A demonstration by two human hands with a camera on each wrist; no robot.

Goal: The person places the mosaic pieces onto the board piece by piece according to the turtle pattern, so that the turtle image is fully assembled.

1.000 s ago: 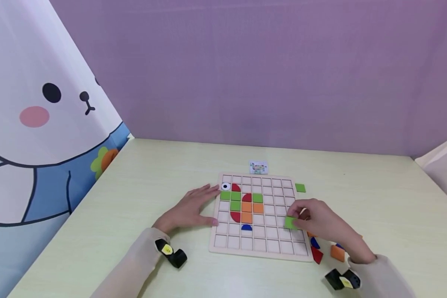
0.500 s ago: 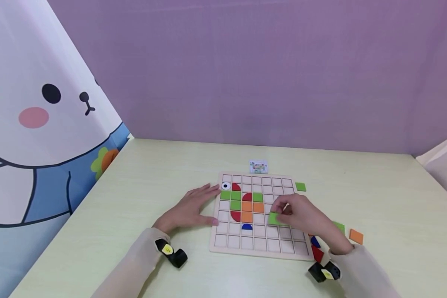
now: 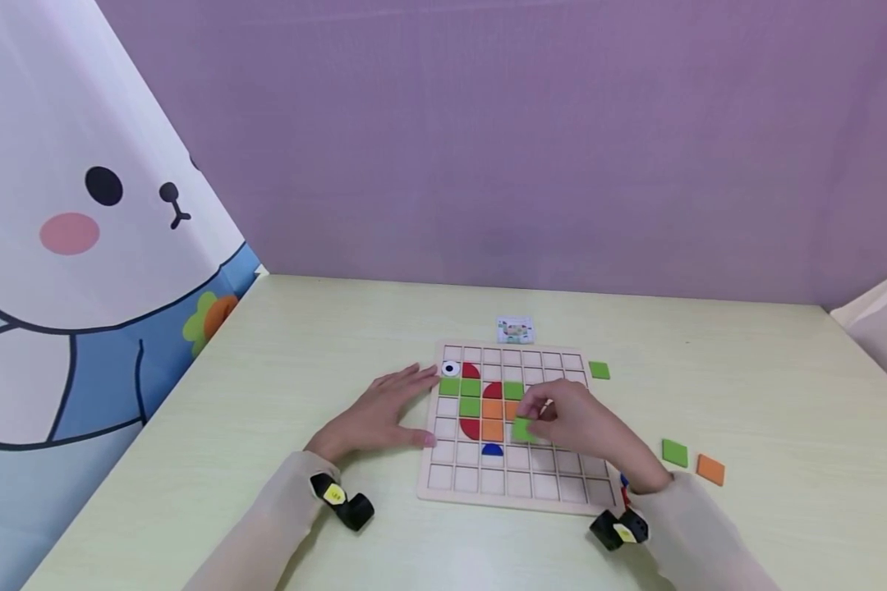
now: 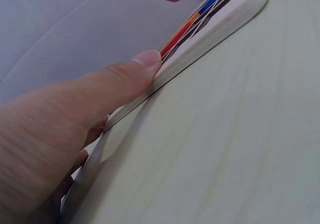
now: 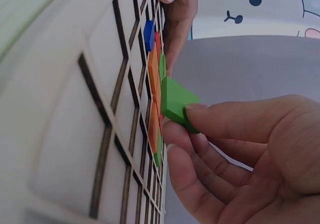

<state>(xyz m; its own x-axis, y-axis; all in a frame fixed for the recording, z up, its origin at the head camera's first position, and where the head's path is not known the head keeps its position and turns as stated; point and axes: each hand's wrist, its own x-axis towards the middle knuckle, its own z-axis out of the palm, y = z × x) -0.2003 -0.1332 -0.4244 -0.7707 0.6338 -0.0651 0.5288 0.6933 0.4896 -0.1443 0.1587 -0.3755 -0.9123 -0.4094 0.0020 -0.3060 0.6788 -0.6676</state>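
right hand (image 3: 567, 416): fingers and thumb pinching one flat green square tile (image 5: 176, 100); the tile over the board, tilted against it, seemingly just clear of its surface.

under the grip: one pale wooden grid board (image 3: 517, 483), square cells.

just left of the grip: one flat orange square tile (image 3: 492, 431), seated; nearer the person, one blue half-circle piece (image 3: 493, 450), lying in its cell.

left of and beyond the grip: one white round eye piece (image 3: 451, 368) with black pupil.

farther left: left hand (image 3: 379, 416), fingers extended, gripping nothing, thumb touching the board's edge.

beyond the grip, past the board: one small printed paper card (image 3: 515, 331).

right of the grip, on the table: one loose green square tile (image 3: 674, 453) and one loose orange square tile (image 3: 710, 469), near each other. blue and red pieces by the right wrist: mostly hidden.

risks, as judged: tile catching on a cell rim if lowered tilted; neighbouring pieces nudged by low fingertips; board skewing if the left thumb pushes; hidden pieces knocked by the black wrist camera (image 3: 619, 530).
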